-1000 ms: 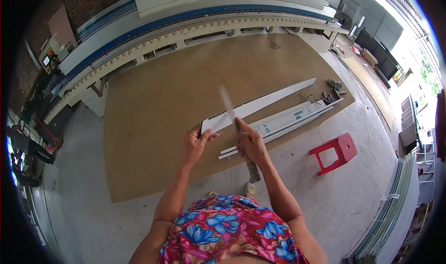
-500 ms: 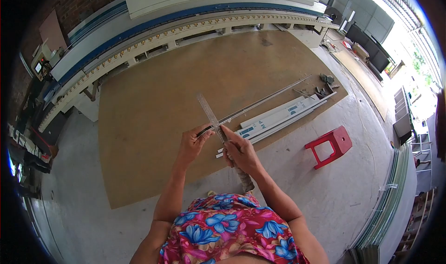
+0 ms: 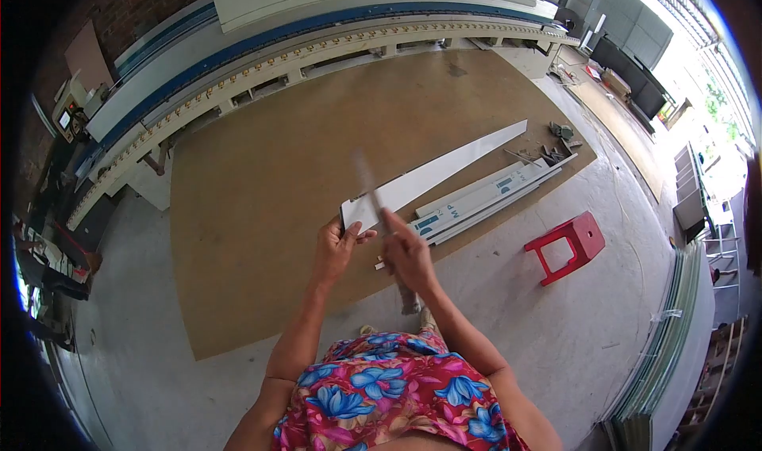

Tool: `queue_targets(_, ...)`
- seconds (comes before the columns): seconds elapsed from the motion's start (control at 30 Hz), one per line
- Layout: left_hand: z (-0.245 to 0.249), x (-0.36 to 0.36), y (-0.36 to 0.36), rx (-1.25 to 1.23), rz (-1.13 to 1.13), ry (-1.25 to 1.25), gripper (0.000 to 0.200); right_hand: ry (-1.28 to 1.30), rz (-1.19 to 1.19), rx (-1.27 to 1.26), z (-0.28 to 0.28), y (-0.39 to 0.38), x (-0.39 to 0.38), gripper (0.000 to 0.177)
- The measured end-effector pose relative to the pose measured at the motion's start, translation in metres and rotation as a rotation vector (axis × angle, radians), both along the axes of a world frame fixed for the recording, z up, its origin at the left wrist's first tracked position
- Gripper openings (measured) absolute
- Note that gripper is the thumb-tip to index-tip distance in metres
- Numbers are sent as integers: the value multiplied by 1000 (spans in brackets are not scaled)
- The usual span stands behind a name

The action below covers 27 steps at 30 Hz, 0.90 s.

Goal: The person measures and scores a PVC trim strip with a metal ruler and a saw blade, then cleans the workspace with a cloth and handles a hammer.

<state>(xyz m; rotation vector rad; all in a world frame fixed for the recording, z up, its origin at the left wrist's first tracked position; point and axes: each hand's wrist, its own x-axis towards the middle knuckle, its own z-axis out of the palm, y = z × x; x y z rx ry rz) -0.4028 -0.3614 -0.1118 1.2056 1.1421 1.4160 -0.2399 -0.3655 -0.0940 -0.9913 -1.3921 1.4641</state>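
Observation:
My left hand (image 3: 337, 249) pinches the near corner of a long white panel strip (image 3: 444, 165), with the thumb on top. The strip tapers away toward the far right, its broad white face turned up. In my right hand (image 3: 409, 253) is a long flat-bladed tool (image 3: 370, 188), fingers wrapped round its thick, worn-looking handle. The blade, smeared by motion, crosses over the near end of the strip and points away from me. Beside the strip on the right lies a stack of wrapped white profiles (image 3: 464, 201) with blue print.
A large brown board (image 3: 262, 237) covers the floor under the work. Small dark metal parts (image 3: 560, 138) sit at its right corner. A red stool (image 3: 583, 241) stands at right. A long machine (image 3: 333, 50) spans the back; upright sheets (image 3: 659, 356) lean at far right.
The strip has turned from its narrow edge to its broad white face. Both hands have shifted slightly, and the tool's blade has swung a little and is now blurred.

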Motion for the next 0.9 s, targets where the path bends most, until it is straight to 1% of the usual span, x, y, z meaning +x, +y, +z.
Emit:
queue_targets(0.03, 5, 3, -2, 2, -9, -25, 23, 84, -88, 9, -14, 10, 3, 44)
queue_targets(0.07, 8, 4, -3, 4, -18, -52, 23, 119, -106, -19, -24, 15, 3, 44)
queue_targets(0.13, 4, 2, -2, 3, -29, -59, 23, 189, -145, -66, -26, 19, 3, 45)
queue_targets(0.17, 3, 1, -1, 5, -36, -62, 23, 91, -92, -33, -26, 14, 1, 46)
queue_targets(0.27, 4, -4, 0, 4, 19, 49, 23, 13, 178, -7, 0, -6, -5, 45)
queue_targets(0.3, 3, -5, 0, 2, 8, 26, 23, -20, 185, -19, 5, -3, -2, 46)
queue_targets(0.4, 1, -5, 0, 3, -12, -14, 23, 85, -129, -61, -14, 20, 8, 46)
queue_targets(0.43, 3, -5, -1, 6, -11, -5, 23, 80, -174, -75, -19, 24, 10, 47)
queue_targets(0.53, -5, -7, 5, -16, -8, 12, 24, 1, -5, -1, -24, 11, 0, 46)
queue_targets(0.6, -11, -10, 6, -41, -21, 17, 24, 34, 178, 49, -10, -2, -4, 46)
queue_targets(0.7, -5, -11, 6, -31, -48, -14, 24, 145, 50, -82, -24, 20, 1, 46)
queue_targets(0.77, -5, -9, 4, -15, -58, -65, 24, 172, -60, -64, -31, 24, 3, 46)
queue_targets(0.8, -8, -12, 5, -30, -60, -48, 23, 187, -110, -54, -31, 25, 1, 46)
queue_targets(0.83, -13, -15, 7, -43, -58, -33, 23, 99, -29, -24, -31, 22, -3, 45)
queue_targets(0.9, -18, -23, 8, -59, -55, 8, 22, 61, 155, 38, -22, 15, -8, 45)
